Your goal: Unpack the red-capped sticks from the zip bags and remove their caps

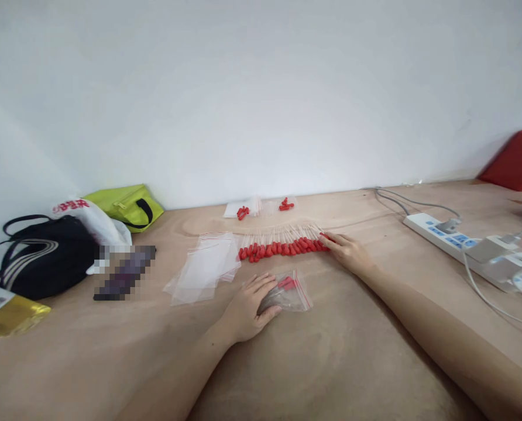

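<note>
A row of small red pieces with thin pale stems (278,249) lies across the middle of the table, stems pointing toward the wall. My right hand (349,252) is at the row's right end, fingers stretched out and fingertips touching the last red pieces. Closer to me, my left hand (251,304) lies flat with its fingers apart on the left part of a clear zip bag (302,298). Inside this bag are several red pieces (288,283). Just left of the row lies a loose stack of flat clear zip bags (203,269).
By the wall are two bags with red pieces, a left one (232,209) and a right one (267,207). A black bag (45,251), lime-green bag (129,204) and pixelated dark object (124,275) stand at left. A power strip (440,234) with cables lies right.
</note>
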